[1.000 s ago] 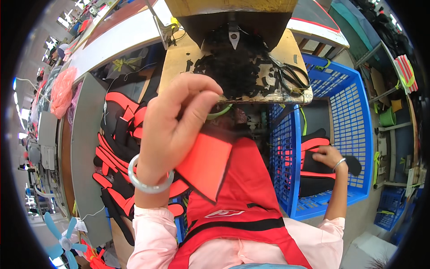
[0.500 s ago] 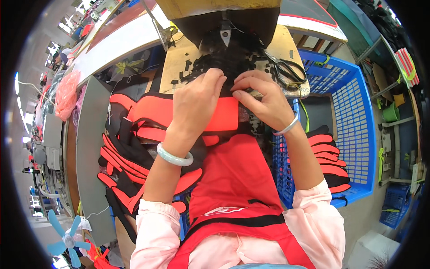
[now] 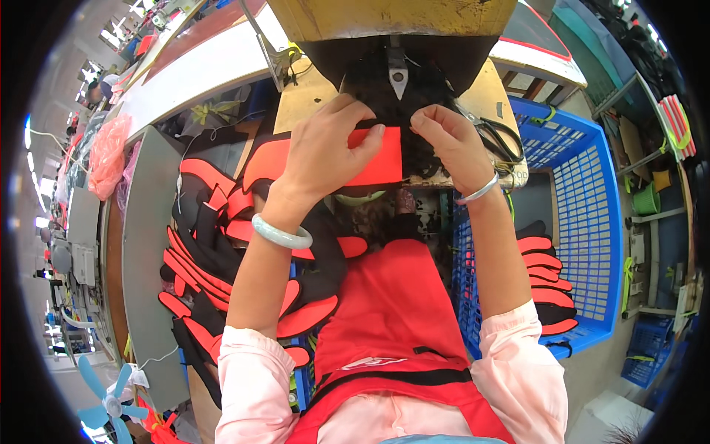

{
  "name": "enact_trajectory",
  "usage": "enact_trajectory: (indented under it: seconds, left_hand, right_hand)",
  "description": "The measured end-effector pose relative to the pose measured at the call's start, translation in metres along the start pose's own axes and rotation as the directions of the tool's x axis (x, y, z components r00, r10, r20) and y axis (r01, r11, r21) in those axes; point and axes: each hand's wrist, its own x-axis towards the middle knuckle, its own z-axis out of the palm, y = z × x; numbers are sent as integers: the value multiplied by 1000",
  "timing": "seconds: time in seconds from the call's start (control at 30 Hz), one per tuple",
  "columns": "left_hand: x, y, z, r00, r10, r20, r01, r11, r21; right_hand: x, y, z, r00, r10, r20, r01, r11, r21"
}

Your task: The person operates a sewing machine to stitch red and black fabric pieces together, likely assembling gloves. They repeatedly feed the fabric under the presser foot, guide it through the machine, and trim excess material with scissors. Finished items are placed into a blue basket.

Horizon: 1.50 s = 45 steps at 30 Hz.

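My left hand holds a bright coral-red fabric piece with black edging, its thumb lying on the red face and its fingers bent over the far edge. The piece's right end lies at the wooden work plate. To the right, apart from the fabric, my right hand is closed in a pinch; whatever its fingertips hold is too small or dark to make out. Just beyond both hands, a pointed metal machine part hangs under a yellow machine head with a dark lower cover.
Black-handled scissors lie right of my right hand. A blue plastic basket at the right holds several red-and-black pieces. More such pieces are heaped at the left beside a grey panel. A light-blue fan stands lower left.
The fabric has moved away from me onto the work plate, with my left hand on it. My right hand has shifted right, its fingers drawn into a pinch. The whole view has shifted slightly.
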Motion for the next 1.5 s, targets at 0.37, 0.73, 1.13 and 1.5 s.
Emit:
enact_trajectory:
  seconds: [0.37,0.73,1.13,1.5]
  left_hand:
    - [17,-16,8,993,-104,49,109,988,-111]
    - [30,-42,19,996,-88,4,88,988,-126]
    - [-42,59,-21,995,102,13,-99,986,-136]
    - [-209,-34,-23,929,-371,1,369,924,-98]
  right_hand:
    - [25,5,4,999,49,-13,-43,962,270]
    - [50,13,1,981,103,-166,-27,914,404]
    - [-115,23,43,922,-125,366,167,982,-86]
    - [-379,-64,-294,666,158,-729,18,974,227]
